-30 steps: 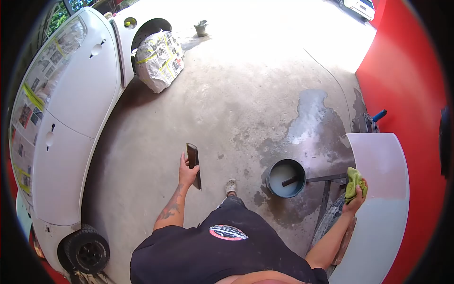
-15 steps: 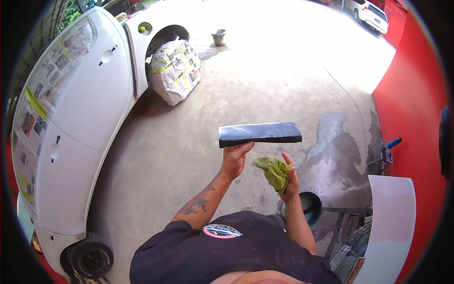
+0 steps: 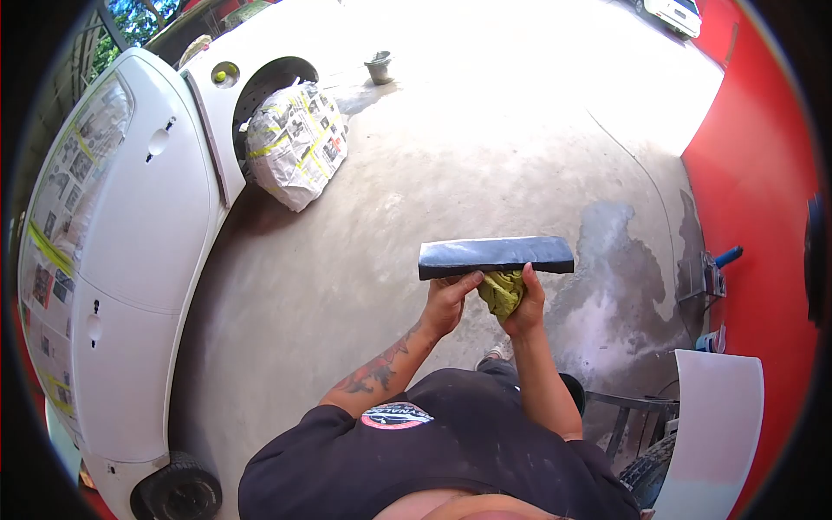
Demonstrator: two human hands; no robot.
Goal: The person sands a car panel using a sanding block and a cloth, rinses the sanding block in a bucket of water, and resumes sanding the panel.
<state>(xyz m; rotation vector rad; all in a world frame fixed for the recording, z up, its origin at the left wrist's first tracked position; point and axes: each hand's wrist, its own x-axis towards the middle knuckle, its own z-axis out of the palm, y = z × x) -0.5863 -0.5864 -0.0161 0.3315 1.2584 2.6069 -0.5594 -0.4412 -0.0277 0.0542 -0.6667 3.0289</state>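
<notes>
A long block with a grey-blue face and dark edge (image 3: 496,253) is held out level in front of my chest. My left hand (image 3: 449,303) grips it from below near its middle, thumb along the lower edge. Bunched up just under the block is a green cloth (image 3: 503,293), closed in my right hand (image 3: 526,305), whose thumb reaches up to the block's lower edge. The cloth touches or nearly touches the block's underside; the fingers beneath are partly hidden.
At the left stands a white car body (image 3: 156,225) with papered windows and a wrapped wheel (image 3: 297,146). A pale curved panel (image 3: 715,425) rests on a dark stand (image 3: 631,401) at the right, before a red wall (image 3: 754,173). A small bucket (image 3: 379,68) stands farther off.
The block has turned from edge-on to level and come to the middle. The green cloth has moved from the pale panel to beneath the block. The view has shifted, and my body now mostly hides the large bucket.
</notes>
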